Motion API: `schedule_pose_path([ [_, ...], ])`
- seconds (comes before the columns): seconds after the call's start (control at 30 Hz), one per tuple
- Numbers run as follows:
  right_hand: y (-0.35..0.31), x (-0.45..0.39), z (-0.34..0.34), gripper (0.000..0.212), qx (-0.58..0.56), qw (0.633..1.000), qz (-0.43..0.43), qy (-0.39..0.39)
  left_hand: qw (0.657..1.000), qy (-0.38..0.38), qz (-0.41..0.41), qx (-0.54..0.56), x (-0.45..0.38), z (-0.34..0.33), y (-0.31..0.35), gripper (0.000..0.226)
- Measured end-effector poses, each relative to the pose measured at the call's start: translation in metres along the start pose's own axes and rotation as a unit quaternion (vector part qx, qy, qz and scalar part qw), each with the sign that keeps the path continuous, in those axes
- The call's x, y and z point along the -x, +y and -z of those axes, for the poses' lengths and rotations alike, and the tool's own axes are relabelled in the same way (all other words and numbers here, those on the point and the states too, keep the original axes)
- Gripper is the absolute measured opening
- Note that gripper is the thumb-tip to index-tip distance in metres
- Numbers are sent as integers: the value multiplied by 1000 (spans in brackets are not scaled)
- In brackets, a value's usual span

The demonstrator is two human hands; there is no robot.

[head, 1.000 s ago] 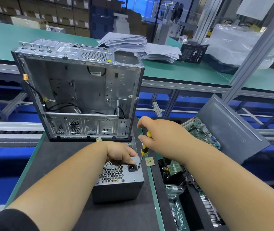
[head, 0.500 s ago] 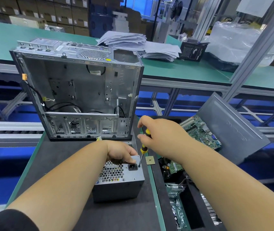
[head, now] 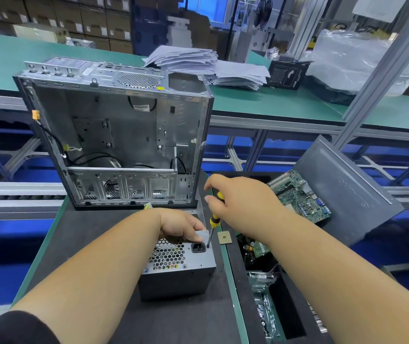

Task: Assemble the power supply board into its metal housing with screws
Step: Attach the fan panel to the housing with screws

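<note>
On the far left of the dark bench point(head: 74, 244) mat stands the open computer case point(head: 114, 135), upright, its bare metal interior facing you, black cables lying along its lower left. Just in front of it, near you, sits the power supply unit point(head: 178, 269), a grey metal box with a honeycomb vent and a black mains socket point(head: 198, 247) on its top face.

Your left hand point(head: 181, 225) rests on the far top edge of that unit, fingers curled over the edge and gripping the box, thumb next to the socket. Just right of the socket, the tip of the screwdriver point(head: 212, 223) meets the unit's top right corner; its shaft stands nearly upright with the yellow-and-black handle above. Your right hand point(head: 238, 198) holds the top of that handle, fingers curled round it, so the unit lies directly below and slightly left of this hand.

A small square processor chip point(head: 224, 237) lies on the bench edge just right of the screwdriver tip. Further right, a tray point(head: 233, 281) holds green circuit boards, and a motherboard point(head: 297, 194) leans against a grey side panel point(head: 347, 189).
</note>
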State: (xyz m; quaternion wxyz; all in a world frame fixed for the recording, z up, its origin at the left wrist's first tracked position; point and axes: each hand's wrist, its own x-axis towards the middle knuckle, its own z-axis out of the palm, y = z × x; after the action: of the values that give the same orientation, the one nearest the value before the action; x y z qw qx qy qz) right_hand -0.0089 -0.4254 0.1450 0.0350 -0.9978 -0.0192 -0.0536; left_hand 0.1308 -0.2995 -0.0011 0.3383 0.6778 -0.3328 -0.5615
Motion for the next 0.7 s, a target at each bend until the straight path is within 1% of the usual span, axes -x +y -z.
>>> schedule_pose_path([
  [0.1,1,1,-1,24,-3,1000,-4,-14,1000,8,5,8,-2,-1,-1,13],
  [0.17,1,2,1,24,-34,999,-2,-28,1000,18,4,12,-2,-2,-2,14],
  [0.2,1,2,3,29,-48,998,2,-34,1000,18,4,14,-2,-2,-2,14],
  [0.27,1,3,5,36,-70,997,7,-35,1000,14,0,6,-2,-1,-2,30],
  [0.33,2,3,5,35,-76,997,7,-19,1000,3,4,-8,-1,-1,1,43],
  [0.37,3,3,5,32,-66,998,9,-11,1000,-2,5,-10,0,-1,2,44],
  [0.47,2,2,4,20,-16,1000,10,-1,1000,-7,2,6,1,-2,3,33],
  [0.57,-1,2,3,27,18,1000,8,-7,1000,3,12,4,3,-3,3,18],
  [0.67,-2,4,4,24,-33,999,2,-29,1000,5,16,20,2,-3,3,15],
  [0.7,-3,4,6,27,-53,998,2,-37,1000,4,15,18,2,-2,3,16],
])
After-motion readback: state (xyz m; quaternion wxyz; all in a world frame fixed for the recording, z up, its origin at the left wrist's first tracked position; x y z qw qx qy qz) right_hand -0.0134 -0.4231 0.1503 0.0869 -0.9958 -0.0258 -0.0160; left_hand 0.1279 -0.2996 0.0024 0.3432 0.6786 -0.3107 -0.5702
